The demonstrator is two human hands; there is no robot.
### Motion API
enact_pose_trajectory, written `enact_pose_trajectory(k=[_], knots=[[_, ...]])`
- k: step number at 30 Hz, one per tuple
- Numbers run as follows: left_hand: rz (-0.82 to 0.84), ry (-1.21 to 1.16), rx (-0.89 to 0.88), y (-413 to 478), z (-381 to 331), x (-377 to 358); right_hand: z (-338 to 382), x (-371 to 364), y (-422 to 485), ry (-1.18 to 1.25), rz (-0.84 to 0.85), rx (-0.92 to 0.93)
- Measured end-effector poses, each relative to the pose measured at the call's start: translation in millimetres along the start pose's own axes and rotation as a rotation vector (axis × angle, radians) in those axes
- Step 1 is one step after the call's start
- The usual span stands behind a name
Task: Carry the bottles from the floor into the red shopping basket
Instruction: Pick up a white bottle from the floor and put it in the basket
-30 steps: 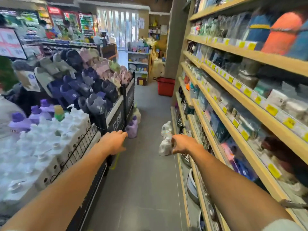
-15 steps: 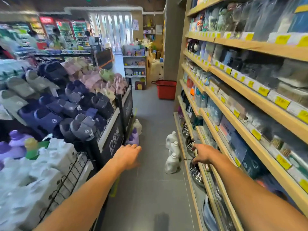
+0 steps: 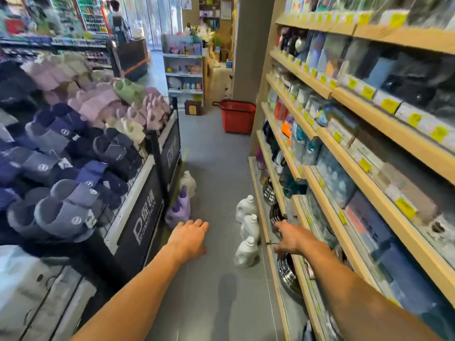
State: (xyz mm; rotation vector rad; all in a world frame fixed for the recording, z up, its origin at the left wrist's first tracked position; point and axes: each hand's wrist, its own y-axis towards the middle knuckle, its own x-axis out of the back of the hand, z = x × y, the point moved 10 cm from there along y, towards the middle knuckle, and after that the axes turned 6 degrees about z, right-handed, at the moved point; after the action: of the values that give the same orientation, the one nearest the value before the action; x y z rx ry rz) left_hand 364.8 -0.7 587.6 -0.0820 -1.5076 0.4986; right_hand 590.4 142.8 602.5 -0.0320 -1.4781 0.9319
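Both hands have come closer to the white jugs [image 3: 247, 252]; left hand [image 3: 190, 236] and right hand [image 3: 291, 238] open, empty; jugs look heavy, grab the handle

Both hands empty, fingers loose: left hand [image 3: 190, 236] over grey floor [image 3: 216, 153], right hand [image 3: 291, 238] beside three white bottles [image 3: 247, 252]. Red shopping basket [image 3: 237, 116] stands well apart.

Glossy white plastic bottles [image 3: 247, 252], matt grey floor [image 3: 216, 153], pale wooden shelves [image 3: 300, 77].
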Motion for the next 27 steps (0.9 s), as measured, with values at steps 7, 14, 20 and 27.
enact_pose_trajectory(k=[7,14,20,27], knots=[[0.025,0.021,-0.048,133,30,31,3,44,103,-0.002,0.011,0.005],[0.119,-0.046,-0.098,266,12,11,-36,26,211,0.137,0.117,0.040],[0.221,-0.089,-0.054,380,11,-61,-100,-32,350,0.238,0.277,0.018],[0.367,-0.190,-0.032,491,-4,-181,-150,-113,496,0.349,0.352,0.043]])
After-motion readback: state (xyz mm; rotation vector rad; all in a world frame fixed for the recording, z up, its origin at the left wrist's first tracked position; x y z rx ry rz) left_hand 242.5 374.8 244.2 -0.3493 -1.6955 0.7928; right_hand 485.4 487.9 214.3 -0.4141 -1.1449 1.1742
